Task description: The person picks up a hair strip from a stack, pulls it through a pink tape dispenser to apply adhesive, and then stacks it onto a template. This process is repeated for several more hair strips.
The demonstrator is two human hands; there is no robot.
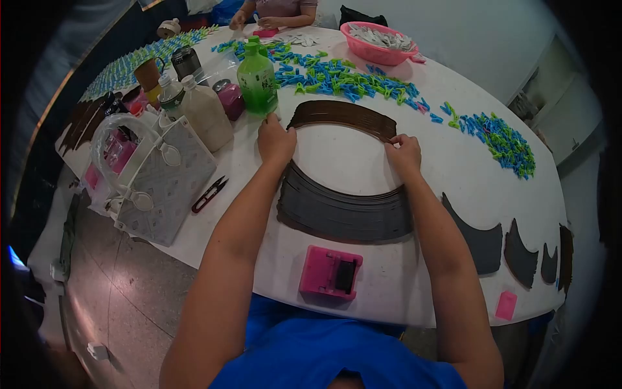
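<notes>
My left hand [275, 139] rests on the left end of a curved stack of dark brown card strips [343, 115] lying on the white table [350, 155]. My right hand [403, 154] grips the right end of the same arc. A second, thicker fan of dark grey curved strips [343, 211] lies nearer to me, partly under both forearms. A pink block-shaped tool [330, 272] sits at the table's near edge.
Blue and green clips [337, 76] are strewn across the far table, with another pile [505, 139] at right. A pink basin [379, 44], a green bottle [257, 81], other bottles, a white bag [159, 181] and snips [209, 194] stand left. Another person's hands [259, 19] work opposite.
</notes>
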